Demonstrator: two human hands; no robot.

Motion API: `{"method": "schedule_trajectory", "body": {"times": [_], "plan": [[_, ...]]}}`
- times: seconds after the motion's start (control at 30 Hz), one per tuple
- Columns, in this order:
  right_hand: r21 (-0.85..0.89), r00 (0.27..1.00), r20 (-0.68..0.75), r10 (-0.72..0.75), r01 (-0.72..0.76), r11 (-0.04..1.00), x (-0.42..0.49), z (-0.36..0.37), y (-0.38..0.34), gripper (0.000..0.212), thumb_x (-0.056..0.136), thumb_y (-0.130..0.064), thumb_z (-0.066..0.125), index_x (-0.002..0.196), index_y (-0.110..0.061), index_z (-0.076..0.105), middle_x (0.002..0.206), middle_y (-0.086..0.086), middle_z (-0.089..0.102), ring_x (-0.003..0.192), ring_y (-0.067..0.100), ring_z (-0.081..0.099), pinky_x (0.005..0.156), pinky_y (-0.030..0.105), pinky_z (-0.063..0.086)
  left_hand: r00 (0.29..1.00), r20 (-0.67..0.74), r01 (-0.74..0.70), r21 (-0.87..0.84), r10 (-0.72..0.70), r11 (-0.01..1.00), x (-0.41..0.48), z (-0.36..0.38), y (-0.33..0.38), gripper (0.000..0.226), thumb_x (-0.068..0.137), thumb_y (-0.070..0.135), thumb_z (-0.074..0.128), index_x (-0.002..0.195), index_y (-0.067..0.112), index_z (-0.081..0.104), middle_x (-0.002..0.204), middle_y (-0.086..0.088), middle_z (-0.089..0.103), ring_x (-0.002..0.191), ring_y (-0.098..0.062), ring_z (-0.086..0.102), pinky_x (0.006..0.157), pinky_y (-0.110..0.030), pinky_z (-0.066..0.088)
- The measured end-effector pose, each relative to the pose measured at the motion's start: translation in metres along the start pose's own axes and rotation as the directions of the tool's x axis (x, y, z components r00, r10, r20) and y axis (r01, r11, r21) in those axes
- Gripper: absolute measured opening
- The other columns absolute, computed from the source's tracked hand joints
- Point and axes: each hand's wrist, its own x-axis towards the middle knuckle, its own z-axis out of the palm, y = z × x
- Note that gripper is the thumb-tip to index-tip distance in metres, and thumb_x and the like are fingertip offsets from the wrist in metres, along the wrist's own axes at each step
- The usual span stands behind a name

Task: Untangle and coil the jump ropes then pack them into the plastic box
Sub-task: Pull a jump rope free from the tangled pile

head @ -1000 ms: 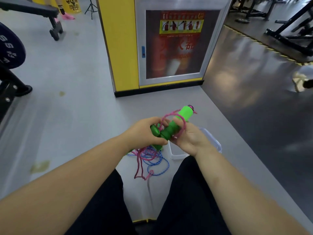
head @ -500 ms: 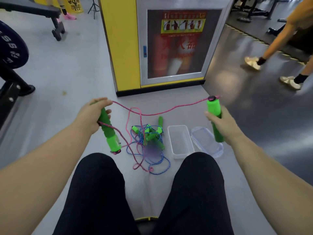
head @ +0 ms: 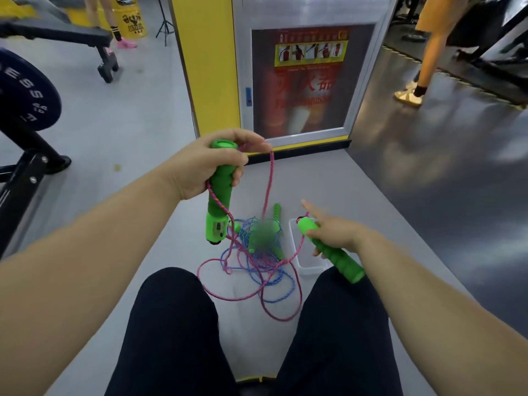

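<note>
While the left grip clasps one handle upright and the right grip holds the other handle slantwise, the pink rope sags below both, seemingly snagged in the blue rope.

upper handle: bright green.
lower handle: same green, ribbed.
pink rope: pink, braided fleck.
blue rope: blue, paler twist.
plastic box: clear, whitish rim.
floor: pale grey; dark grey at right.
cabinet: yellow frame, red poster.
</note>
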Motion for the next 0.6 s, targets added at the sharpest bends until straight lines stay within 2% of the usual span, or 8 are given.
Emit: {"method": "schedule_trajectory", "body": {"times": [0.1, 0.2, 0.23, 0.33, 0.4, 0.47, 0.53, 0.6], "plan": [[-0.054, 1.0, 0.021, -0.001, 0.002, 0.999, 0.0, 0.011, -0.012, 0.07, 0.088, 0.0, 0.041, 0.144, -0.04, 0.026, 0.129, 0.01, 0.049, 0.07, 0.012, 0.057, 0.066, 0.028, 0.05, 0.998, 0.055, 0.038, -0.006, -0.038, 0.999, 0.003, 0.013, -0.009, 0.034, 0.075, -0.002, 0.049, 0.106, 0.007, 0.061, 0.115, -0.008, 0.067, 0.053, -0.013, 0.049, 0.055, -0.024, 0.048], [0.118, 0.999, 0.001, -0.054, 0.054, 0.992, -0.001, 0.023, -0.02, 0.055, 0.087, -0.011, 0.058, 0.134, -0.032, 0.04, 0.094, -0.001, 0.052, 0.073, 0.009, 0.051, 0.065, 0.02, 0.044, 0.993, 0.094, 0.078, -0.043, -0.074, 0.996, 0.005, 0.028, -0.022, 0.035, 0.074, 0.0, 0.048, 0.107, 0.006, 0.059, 0.117, -0.011, 0.065, 0.053, -0.015, 0.05, 0.054, -0.026, 0.047], [0.147, 0.998, 0.008, -0.064, 0.063, 0.987, -0.003, 0.027, -0.026, 0.053, 0.084, -0.027, 0.065, 0.132, -0.03, 0.041, 0.103, -0.002, 0.052, 0.083, 0.01, 0.054, 0.072, 0.022, 0.045, 0.992, 0.101, 0.08, -0.067, -0.073, 0.994, 0.006, 0.033, -0.025, 0.034, 0.074, 0.001, 0.047, 0.107, 0.005, 0.059, 0.118, -0.012, 0.064, 0.054, -0.016, 0.05, 0.054, -0.026, 0.047], [0.034, 0.995, -0.053, -0.081, 0.083, 0.996, 0.008, 0.041, -0.029, 0.088, 0.062, -0.075, 0.062, 0.135, -0.029, 0.042, 0.133, 0.001, 0.048, 0.112, 0.019, 0.051, 0.089, 0.033, 0.044, 0.993, 0.11, 0.063, -0.125, -0.049, 0.99, 0.008, 0.042, -0.024, 0.036, 0.073, 0.003, 0.045, 0.108, 0.002, 0.057, 0.122, -0.014, 0.061, 0.055, -0.017, 0.05, 0.055, -0.026, 0.047], [-0.026, 0.98, -0.19, -0.063, 0.06, 0.998, 0.015, 0.043, -0.027, 0.073, 0.073, -0.069, 0.057, 0.131, -0.025, 0.047, 0.131, 0.006, 0.052, 0.111, 0.022, 0.052, 0.088, 0.032, 0.04, 0.993, 0.11, 0.05, -0.167, -0.032, 0.985, 0.008, 0.041, -0.016, 0.037, 0.069, 0.004, 0.047, 0.104, 0.004, 0.059, 0.12, -0.013, 0.062, 0.052, -0.016, 0.049, 0.053, -0.025, 0.046], [-0.023, 0.961, -0.274, -0.029, 0.024, 0.999, 0.019, 0.037, -0.021, 0.054, 0.087, -0.049, 0.056, 0.133, -0.022, 0.045, 0.122, 0.012, 0.057, 0.09, 0.023, 0.053, 0.083, 0.032, 0.043, 0.993, 0.115, 0.059, -0.177, -0.039, 0.982, 0.004, 0.034, -0.008, 0.038, 0.066, 0.005, 0.049, 0.102, 0.007, 0.062, 0.115, -0.011, 0.065, 0.049, -0.015, 0.047, 0.051, -0.024, 0.044], [0.256, 0.959, -0.284, 0.024, 0.052, 0.965, 0.018, 0.027, -0.017, 0.044, 0.09, -0.033, 0.057, 0.131, -0.023, 0.045, 0.095, 0.013, 0.06, 0.064, 0.02, 0.051, 0.06, 0.029, 0.048, 0.994, 0.058, 0.097, -0.087, -0.093, 0.991, 0.001, 0.023, -0.005, 0.038, 0.068, 0.004, 0.048, 0.103, 0.006, 0.063, 0.114, -0.012, 0.065, 0.047, -0.014, 0.047, 0.05, -0.022, 0.044], [0.57, 0.968, -0.244, 0.062, 0.091, 0.817, 0.01, 0.015, -0.022, 0.033, 0.093, -0.026, 0.054, 0.125, -0.021, 0.047, 0.073, 0.009, 0.054, 0.052, 0.016, 0.047, 0.047, 0.023, 0.043, 0.978, -0.071, 0.2, 0.046, -0.196, 0.979, -0.001, 0.013, -0.015, 0.03, 0.075, -0.001, 0.05, 0.1, 0.006, 0.064, 0.113, -0.016, 0.066, 0.046, -0.012, 0.049, 0.049, -0.021, 0.045]]}}
